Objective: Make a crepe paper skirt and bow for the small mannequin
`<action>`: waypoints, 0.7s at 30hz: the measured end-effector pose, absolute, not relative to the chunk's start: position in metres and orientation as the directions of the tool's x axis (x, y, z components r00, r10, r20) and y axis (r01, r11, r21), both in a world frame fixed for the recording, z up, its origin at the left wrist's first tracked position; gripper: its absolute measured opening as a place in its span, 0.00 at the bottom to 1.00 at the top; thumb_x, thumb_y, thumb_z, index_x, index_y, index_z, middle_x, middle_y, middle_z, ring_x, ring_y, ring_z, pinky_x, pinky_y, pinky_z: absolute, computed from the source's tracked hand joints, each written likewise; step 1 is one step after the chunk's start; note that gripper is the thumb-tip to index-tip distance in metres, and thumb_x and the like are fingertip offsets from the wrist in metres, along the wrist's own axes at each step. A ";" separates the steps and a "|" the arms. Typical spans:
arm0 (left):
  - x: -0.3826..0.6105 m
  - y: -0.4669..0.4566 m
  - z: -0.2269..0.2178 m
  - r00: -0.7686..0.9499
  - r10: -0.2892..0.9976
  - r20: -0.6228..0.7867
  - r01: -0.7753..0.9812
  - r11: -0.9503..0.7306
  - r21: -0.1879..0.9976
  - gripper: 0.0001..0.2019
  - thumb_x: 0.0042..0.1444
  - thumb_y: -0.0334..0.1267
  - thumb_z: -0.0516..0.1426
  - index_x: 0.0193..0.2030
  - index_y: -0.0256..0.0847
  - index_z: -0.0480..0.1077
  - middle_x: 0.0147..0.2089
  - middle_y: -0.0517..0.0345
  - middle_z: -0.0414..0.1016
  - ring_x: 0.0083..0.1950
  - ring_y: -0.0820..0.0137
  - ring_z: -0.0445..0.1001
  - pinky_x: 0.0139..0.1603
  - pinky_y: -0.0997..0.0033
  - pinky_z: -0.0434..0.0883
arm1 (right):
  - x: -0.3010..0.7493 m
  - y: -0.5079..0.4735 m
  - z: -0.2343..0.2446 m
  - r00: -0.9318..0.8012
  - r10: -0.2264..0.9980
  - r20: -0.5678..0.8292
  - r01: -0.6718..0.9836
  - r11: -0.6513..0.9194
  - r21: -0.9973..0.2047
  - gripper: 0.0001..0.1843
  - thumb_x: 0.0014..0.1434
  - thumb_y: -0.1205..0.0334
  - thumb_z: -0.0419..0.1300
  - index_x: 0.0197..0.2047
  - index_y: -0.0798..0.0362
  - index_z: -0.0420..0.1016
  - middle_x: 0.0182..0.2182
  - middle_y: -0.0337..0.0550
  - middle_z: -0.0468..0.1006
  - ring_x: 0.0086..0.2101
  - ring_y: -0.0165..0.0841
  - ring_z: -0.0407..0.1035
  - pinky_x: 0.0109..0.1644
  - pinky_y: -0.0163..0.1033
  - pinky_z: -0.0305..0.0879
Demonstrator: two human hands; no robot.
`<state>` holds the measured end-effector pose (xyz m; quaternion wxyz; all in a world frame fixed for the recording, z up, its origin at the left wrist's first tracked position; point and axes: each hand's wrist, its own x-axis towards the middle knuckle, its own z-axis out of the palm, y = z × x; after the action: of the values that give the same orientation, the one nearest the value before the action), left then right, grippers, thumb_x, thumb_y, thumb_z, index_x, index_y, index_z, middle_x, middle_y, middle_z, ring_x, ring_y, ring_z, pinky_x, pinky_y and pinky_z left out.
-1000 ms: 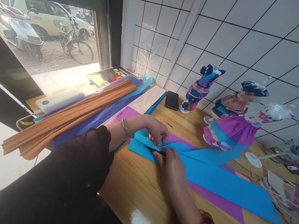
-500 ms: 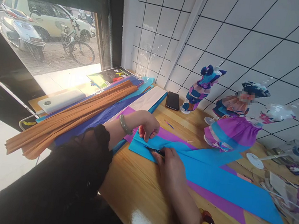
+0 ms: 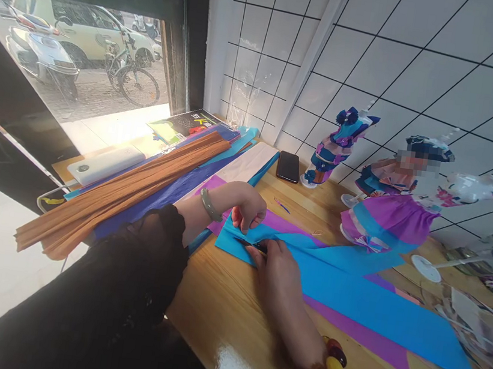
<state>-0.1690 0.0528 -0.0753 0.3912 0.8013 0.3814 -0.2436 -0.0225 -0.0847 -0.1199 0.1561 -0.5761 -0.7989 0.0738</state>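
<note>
A long strip of blue crepe paper (image 3: 367,300) lies across the wooden table over a purple strip (image 3: 354,335). My right hand (image 3: 279,270) is closed round a pair of scissors (image 3: 251,245), whose dark blades point left at the near left end of the blue strip. Just beyond the blades, my left hand (image 3: 250,210) bends down with its fingers pinched on the blue paper. A fold of the blue paper is raised between the two hands. The fingertips of my left hand are partly hidden, and so are the scissor handles inside my right hand.
Pleated brown crepe paper (image 3: 137,188) and other coloured sheets lie left. A black phone (image 3: 288,167) rests near the wall. Dressed doll figures on stands, one in a purple skirt (image 3: 396,222), line the back right. Scraps and clear plastic (image 3: 473,323) are heaped far right.
My right hand has moved slightly left along the blue paper with the scissors. My left hand keeps its pinch in about the same place. The view has shifted a little.
</note>
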 end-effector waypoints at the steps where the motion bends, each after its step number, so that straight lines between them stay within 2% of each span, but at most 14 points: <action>1: -0.169 0.053 -0.076 0.592 0.421 -0.687 0.801 -0.396 0.448 0.21 0.33 0.39 0.64 0.38 0.41 0.69 0.26 0.58 0.72 0.28 0.65 0.73 0.33 0.61 0.73 | -0.023 -0.085 -0.120 -0.287 0.944 0.164 0.897 0.325 -0.299 0.17 0.61 0.50 0.51 0.37 0.55 0.72 0.33 0.50 0.76 0.37 0.38 0.69 0.37 0.39 0.61; 13: -0.170 0.053 -0.076 0.577 0.415 -0.704 0.814 -0.364 0.452 0.25 0.32 0.42 0.65 0.41 0.41 0.69 0.28 0.55 0.73 0.30 0.65 0.73 0.32 0.64 0.73 | -0.022 -0.085 -0.119 -0.277 0.951 0.140 0.898 0.308 -0.314 0.16 0.61 0.51 0.52 0.35 0.54 0.73 0.32 0.48 0.75 0.36 0.37 0.70 0.36 0.38 0.60; 21: -0.170 0.055 -0.078 0.584 0.389 -0.712 0.808 -0.362 0.465 0.24 0.35 0.42 0.65 0.41 0.40 0.67 0.27 0.57 0.72 0.30 0.65 0.73 0.35 0.61 0.74 | -0.027 -0.088 -0.119 -0.279 0.947 0.158 0.893 0.317 -0.319 0.17 0.61 0.50 0.52 0.37 0.55 0.72 0.35 0.50 0.75 0.37 0.38 0.69 0.38 0.38 0.61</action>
<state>-0.1701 0.0547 -0.0782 0.4171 0.7862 0.3807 -0.2509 -0.0269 -0.0883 -0.1191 0.1601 -0.5785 -0.7954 0.0839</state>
